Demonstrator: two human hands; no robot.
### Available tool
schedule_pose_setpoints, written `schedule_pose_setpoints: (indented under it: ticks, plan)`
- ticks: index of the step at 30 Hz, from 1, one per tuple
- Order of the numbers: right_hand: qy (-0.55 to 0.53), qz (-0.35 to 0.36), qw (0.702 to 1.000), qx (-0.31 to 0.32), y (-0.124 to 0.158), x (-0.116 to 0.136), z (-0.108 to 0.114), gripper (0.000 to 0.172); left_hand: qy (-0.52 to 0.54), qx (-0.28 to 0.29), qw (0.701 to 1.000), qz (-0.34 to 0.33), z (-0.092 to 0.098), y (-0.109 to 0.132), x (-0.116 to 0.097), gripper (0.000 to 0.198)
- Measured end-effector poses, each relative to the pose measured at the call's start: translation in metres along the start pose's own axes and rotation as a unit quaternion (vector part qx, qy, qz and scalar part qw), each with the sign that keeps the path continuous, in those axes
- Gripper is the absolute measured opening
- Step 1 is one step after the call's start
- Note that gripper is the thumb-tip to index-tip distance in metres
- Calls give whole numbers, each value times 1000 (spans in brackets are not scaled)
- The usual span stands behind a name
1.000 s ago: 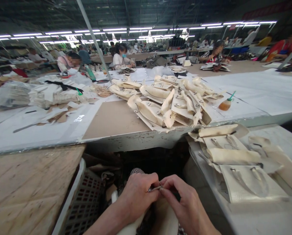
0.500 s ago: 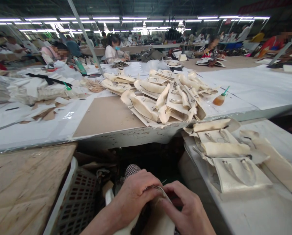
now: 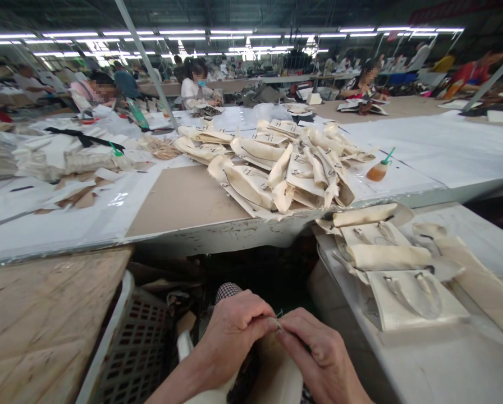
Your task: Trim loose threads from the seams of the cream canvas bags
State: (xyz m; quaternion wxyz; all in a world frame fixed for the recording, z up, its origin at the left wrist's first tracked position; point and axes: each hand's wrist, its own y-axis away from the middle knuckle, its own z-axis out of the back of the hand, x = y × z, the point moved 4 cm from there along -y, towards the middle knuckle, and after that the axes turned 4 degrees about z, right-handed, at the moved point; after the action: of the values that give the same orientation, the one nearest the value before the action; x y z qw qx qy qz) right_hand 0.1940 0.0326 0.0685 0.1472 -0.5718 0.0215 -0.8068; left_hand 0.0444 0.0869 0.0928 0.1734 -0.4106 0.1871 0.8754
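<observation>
My left hand (image 3: 228, 331) and my right hand (image 3: 325, 348) meet at the bottom centre, above my lap. Both are closed in a pinch on the top edge of a cream bag piece (image 3: 279, 373), thumbs and fingertips almost touching. The piece hangs down between my hands, with a dark opening or lining on its left side. What exactly lies between the fingertips is too small to make out. To the right, a flat cream handbag (image 3: 407, 317) with two loop handles lies on a side table (image 3: 428, 365), with more cream pieces behind it.
A heap of cream bag panels (image 3: 255, 185) covers the middle of the long worktable (image 3: 171, 202). A squeeze bottle (image 3: 378, 171) with amber liquid stands beside it. At lower left are a plastic basket (image 3: 127, 336) and a brown-covered table (image 3: 36, 314). Several people work farther back.
My right fingers have closed in beside my left fingertips on the edge of the bag piece. My left hand has shifted slightly, and its thumb now shows at the edge.
</observation>
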Motion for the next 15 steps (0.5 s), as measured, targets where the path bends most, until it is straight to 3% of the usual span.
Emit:
schedule_pose_setpoints:
  ticks: [5, 9, 12, 15]
  plan:
    - [-7, -82, 997, -2, -7, -3, 8, 16, -6, 26, 1000, 6, 7, -4, -7, 15]
    - [1, -84, 996, 8, -6, -3, 10, 20, -21, 86, 996, 2, 14, -2, -15, 27]
    - [54, -53, 997, 23, -2, -2, 5, 24, -104, 55, 993, -15, 14, 3, -16, 29]
    - [127, -35, 990, 49, -3, 2, 1, 23, -239, 2, 968, -71, 4, 11, -15, 28]
